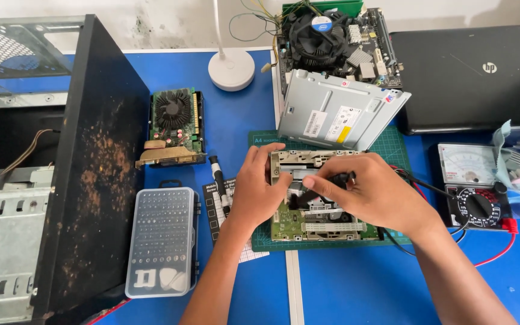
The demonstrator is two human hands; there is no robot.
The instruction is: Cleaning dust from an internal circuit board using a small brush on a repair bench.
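Left hand (259,185) curled gripping opened drive (314,201) edge, right hand (365,191) pinching perhaps a small black tool (339,179)

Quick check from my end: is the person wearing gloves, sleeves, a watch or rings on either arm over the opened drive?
Nothing is worn. The left hand and right hand are both bare, without gloves. Both forearms are uncovered up to the picture's lower edge, so no sleeves show. No watch, wristband or strap sits at either wrist, and no ring is visible on the fingers that show.
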